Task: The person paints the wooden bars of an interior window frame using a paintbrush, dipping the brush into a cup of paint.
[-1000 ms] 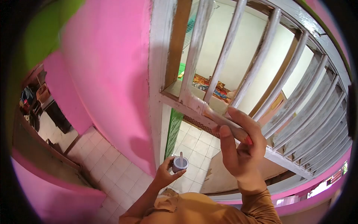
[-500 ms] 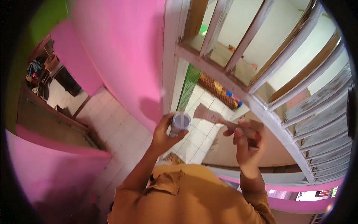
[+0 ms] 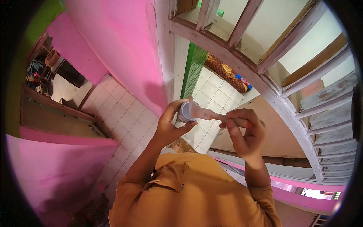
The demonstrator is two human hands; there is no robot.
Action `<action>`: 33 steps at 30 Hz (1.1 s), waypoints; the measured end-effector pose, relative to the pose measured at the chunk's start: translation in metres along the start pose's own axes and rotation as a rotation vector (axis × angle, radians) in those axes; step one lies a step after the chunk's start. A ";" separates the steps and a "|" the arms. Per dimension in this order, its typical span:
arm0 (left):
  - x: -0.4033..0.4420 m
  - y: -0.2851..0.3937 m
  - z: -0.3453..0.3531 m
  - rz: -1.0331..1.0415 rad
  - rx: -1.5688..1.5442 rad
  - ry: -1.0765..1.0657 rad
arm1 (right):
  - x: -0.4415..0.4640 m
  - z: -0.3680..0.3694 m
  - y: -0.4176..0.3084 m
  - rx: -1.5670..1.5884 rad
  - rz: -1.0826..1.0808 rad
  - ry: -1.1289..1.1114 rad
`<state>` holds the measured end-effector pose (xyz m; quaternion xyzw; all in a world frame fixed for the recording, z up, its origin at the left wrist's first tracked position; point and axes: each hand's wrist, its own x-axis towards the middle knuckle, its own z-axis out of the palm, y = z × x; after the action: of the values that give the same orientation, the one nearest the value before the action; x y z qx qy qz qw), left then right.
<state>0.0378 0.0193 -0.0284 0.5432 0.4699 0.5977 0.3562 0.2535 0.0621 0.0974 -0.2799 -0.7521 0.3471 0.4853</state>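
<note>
W/ the clock dial centred on the small cup [image 3: 185, 112], the L hand [image 3: 168, 126] is holding that cup from approx. 7-8 o'clock, and its mouth is facing up, prob. b/c the pale greyish contents need level support and an open top. A thin stick [image 3: 190, 101] is standing in it, poking past the rim at 12, so it's prob. being left there to stay out of the brush's way. The flat brush [image 3: 216, 116] is lying across from 3 o'clock, bristles overlapping the cup's R side; can't tell if they're dipping in or just hovering over. The R hand [image 3: 246, 133] is holding it by the handle, btwn 3 & 4, which is leaving the bristle end free and the fingers well away from the wet part. Pose: L fingers are curling round the far-L side w/ the thumb wrapping the near side toward 5, so they're opening only as wide as the cup and closing firmly on it. R thumb and fingers are pinching the handle, nearly closed, w/ its red end showing by the palm. Both forearms are angling up from the orange shirt [image 3: 211, 189] at 5-6, elbows bending. Barred frame [image 3: 217, 42] is running from 12 round past 3, pink wall [image 3: 117, 41] is filling 10-11, and tiled floor [image 3: 126, 123] is showing near 9.
</note>
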 end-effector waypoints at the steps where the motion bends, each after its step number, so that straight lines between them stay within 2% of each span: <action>1: 0.000 0.002 0.000 0.000 0.001 -0.018 | 0.001 -0.002 0.002 -0.013 0.028 -0.065; 8: -0.003 0.001 -0.006 -0.002 0.045 -0.087 | 0.019 0.004 0.006 -0.120 0.109 -0.301; 15: -0.002 0.015 -0.010 0.014 0.174 -0.108 | 0.029 0.024 0.011 -0.229 0.076 -0.494; 17: -0.003 0.010 -0.012 0.013 0.152 -0.093 | 0.026 0.028 0.017 -0.136 0.059 -0.380; 21: -0.001 0.007 -0.013 0.037 0.096 -0.077 | 0.031 0.025 0.012 -0.219 0.011 -0.417; 23: 0.000 0.007 -0.015 0.009 0.127 -0.080 | 0.031 0.023 0.006 -0.106 0.221 -0.335; 26: 0.004 0.002 -0.015 0.098 0.096 -0.005 | 0.027 0.010 0.018 -0.002 0.202 -0.229; 33: 0.009 0.001 -0.017 0.095 0.086 0.023 | 0.017 0.008 0.023 0.232 0.306 -0.031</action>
<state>0.0194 0.0242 -0.0239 0.5727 0.4731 0.5992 0.2984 0.2416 0.0870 0.0863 -0.3278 -0.6630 0.5057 0.4442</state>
